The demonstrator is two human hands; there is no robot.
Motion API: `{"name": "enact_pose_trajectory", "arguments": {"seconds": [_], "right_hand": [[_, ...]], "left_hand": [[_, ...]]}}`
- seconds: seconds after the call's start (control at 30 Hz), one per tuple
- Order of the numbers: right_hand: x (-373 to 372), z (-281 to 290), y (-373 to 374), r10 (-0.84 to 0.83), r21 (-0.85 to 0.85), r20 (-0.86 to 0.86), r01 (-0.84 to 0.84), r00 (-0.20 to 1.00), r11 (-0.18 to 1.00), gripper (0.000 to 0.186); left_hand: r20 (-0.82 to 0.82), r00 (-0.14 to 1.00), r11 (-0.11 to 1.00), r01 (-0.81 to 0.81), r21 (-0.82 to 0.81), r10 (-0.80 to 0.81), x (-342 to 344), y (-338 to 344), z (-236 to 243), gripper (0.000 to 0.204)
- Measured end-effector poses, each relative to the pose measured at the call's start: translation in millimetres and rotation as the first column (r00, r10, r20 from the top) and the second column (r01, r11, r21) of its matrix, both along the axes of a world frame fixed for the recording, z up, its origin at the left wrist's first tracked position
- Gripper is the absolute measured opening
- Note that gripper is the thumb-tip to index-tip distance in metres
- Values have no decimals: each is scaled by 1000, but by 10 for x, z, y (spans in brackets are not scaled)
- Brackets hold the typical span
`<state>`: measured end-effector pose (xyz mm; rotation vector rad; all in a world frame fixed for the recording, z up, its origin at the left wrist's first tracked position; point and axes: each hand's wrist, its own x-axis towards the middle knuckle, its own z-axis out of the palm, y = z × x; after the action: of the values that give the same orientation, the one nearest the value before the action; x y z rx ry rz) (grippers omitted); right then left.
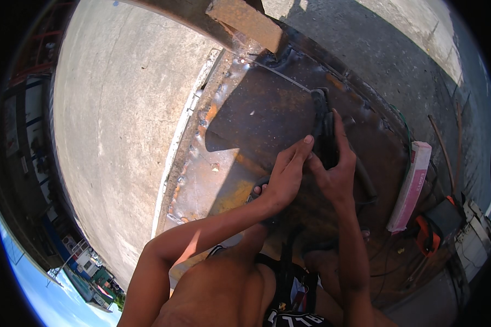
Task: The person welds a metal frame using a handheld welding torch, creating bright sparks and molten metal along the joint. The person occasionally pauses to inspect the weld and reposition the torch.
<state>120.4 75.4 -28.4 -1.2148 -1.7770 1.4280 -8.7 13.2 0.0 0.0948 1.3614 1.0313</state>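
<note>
A black welding electrode holder (321, 101) is in my right hand (338, 169), whose fingers wrap round its dark handle. A thin grey rod (282, 73) extends from its jaw up-left toward a welded corner of the rusty steel plate (256, 109). My left hand (286, 171) is just left of the holder, fingertips together close to my right thumb; whatever they grip is hidden. A dark cable (365, 185) hangs down from the holder. Both hands are above the plate, which has weld beads along its edges and a sunlit lower-left part.
A rusty beam (245, 24) crosses the plate's far end. At right lie a long pink box (409, 188), an orange-and-black machine (436, 229) and thin rods (441, 147). Concrete ground (114, 120) surrounds the plate, with a pale strip (177, 139) along its left edge. My bare feet are partly visible.
</note>
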Motion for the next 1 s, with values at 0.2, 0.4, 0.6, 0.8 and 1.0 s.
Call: {"name": "enact_pose_trajectory", "arguments": {"seconds": [0.2,0.4,0.6,0.8,1.0], "right_hand": [[-15,31,-4,22,-21,44,-21,999,1000,97],[-50,1,-13,14,-20,23,-13,1000,1000,97],[-53,25,-1,21,-46,37,-20,999,999,96],[-65,25,5,18,-56,31,-17,999,998,97],[-58,5,8,21,-53,28,-20,999,998,97]], "left_hand": [[13,999,999,-47,-1,47,19,-28,-11,49],[15,999,999,-45,-29,46,-8,-23,10,50],[9,998,997,-57,-44,57,-3,3,22,50],[5,998,998,-59,-19,59,-8,-8,0,51],[1,999,998,-46,-44,46,-17,0,3,51]]}}
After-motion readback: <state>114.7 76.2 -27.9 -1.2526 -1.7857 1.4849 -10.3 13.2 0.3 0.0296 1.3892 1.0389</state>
